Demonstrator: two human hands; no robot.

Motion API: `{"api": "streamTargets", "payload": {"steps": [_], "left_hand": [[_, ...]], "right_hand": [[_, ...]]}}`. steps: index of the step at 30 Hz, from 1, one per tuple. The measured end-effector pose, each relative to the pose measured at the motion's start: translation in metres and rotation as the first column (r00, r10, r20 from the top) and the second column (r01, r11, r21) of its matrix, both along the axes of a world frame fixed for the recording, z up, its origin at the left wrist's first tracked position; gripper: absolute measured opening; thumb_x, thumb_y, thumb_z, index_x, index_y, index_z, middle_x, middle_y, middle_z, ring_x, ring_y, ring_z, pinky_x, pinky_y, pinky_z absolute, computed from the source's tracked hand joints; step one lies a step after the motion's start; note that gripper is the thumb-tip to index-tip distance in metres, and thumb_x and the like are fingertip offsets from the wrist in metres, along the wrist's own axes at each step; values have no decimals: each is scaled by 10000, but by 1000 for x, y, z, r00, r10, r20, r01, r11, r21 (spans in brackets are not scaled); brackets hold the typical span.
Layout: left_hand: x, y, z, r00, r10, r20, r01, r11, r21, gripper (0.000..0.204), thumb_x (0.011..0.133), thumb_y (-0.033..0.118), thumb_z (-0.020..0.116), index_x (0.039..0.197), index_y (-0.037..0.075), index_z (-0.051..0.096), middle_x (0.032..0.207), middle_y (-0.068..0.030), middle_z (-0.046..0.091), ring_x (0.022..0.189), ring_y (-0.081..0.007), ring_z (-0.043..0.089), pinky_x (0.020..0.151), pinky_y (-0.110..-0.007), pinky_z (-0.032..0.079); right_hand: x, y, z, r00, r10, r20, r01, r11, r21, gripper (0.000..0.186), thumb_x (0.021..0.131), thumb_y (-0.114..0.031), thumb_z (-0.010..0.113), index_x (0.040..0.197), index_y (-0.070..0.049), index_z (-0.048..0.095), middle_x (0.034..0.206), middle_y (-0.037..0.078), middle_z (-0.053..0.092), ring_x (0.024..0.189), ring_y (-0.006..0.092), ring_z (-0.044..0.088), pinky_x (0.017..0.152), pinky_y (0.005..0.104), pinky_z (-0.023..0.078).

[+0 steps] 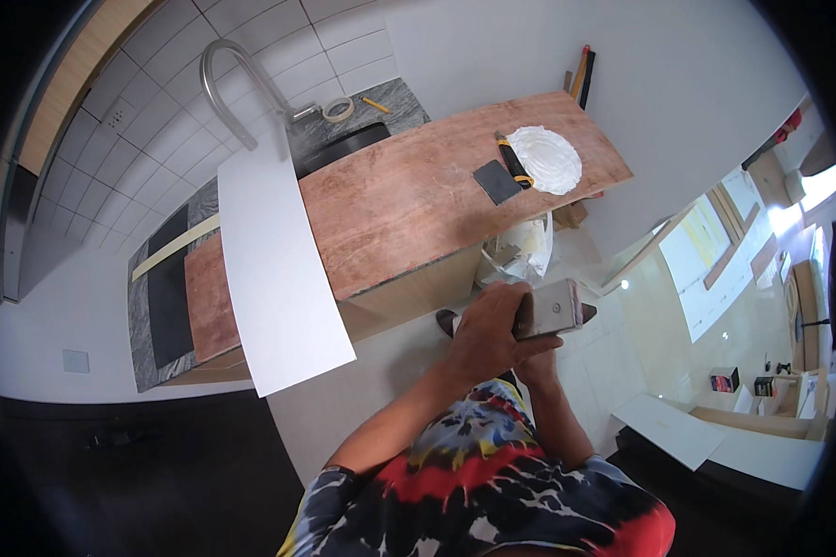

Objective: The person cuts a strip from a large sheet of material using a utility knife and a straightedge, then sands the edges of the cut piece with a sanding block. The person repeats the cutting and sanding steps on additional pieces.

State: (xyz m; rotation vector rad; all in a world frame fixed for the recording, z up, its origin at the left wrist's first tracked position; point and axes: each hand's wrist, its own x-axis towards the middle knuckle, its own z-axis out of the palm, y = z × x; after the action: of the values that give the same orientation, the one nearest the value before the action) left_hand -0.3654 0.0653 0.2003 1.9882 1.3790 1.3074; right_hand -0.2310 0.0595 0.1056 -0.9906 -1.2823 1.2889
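Observation:
Above my lap, my left hand closes around a pale rectangular block with a round screw-like mark on its face. Close below it is my right hand, largely covered by the left hand and the block, so its fingers are hidden. Ahead, a reddish-brown plywood board lies across the counter. On its right part rest a round pad of white paste, a black-and-yellow utility knife against its left edge, and a dark square sheet.
A long white panel lies across the board and overhangs its near edge. Behind are a curved faucet, a tape roll and a yellow pencil. A whitish bag stands below the board's right side. White sheets lie at lower right.

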Motion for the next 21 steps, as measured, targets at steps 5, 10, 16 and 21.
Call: {"api": "streamTargets", "payload": {"steps": [5, 10, 16, 21], "left_hand": [[-8, -1, -3, 995, 28, -97, -16, 993, 121, 658, 793, 465, 845, 1194, 11, 586, 1040, -167, 675, 981, -362, 671, 917, -461, 513], [-39, 6, -17, 670, 136, 730, 126, 948, -292, 647, 944, 615, 622, 1167, 8, 597, 1059, -91, 666, 1009, -256, 664, 907, -413, 514], [-56, 13, -18, 531, 202, 823, 103, 948, -300, 707, 1004, 625, 510, 1334, 0, 516, 1147, -92, 634, 1041, -215, 651, 931, -386, 514], [-77, 14, -31, 888, 79, 453, 129, 903, -410, 724, 992, 490, 631, 1449, -23, 404, 1225, -135, 619, 1146, -238, 624, 991, -366, 477]], "right_hand": [[39, 2, -20, 991, 30, -132, -36, 998, -47, 411, 949, -177, 704, 1290, 10, 572, 1289, 90, 585, 1093, 193, 635, 947, 357, 527], [106, -5, -42, 426, -90, 900, 160, 987, 23, 490, 901, 29, 644, 1375, 13, 522, 1344, 152, 602, 1136, 248, 664, 946, 386, 547], [17, 2, 58, 946, 283, 155, -288, 958, 8, 806, 871, -117, 775, 1547, -11, 349, 1461, 140, 536, 1354, 260, 525, 1130, 406, 399], [-52, 45, 35, 891, 367, 268, -385, 923, 16, 841, 746, -296, 894, 1412, 25, 494, 1287, 202, 649, 1214, 275, 616, 1051, 414, 467]]}}
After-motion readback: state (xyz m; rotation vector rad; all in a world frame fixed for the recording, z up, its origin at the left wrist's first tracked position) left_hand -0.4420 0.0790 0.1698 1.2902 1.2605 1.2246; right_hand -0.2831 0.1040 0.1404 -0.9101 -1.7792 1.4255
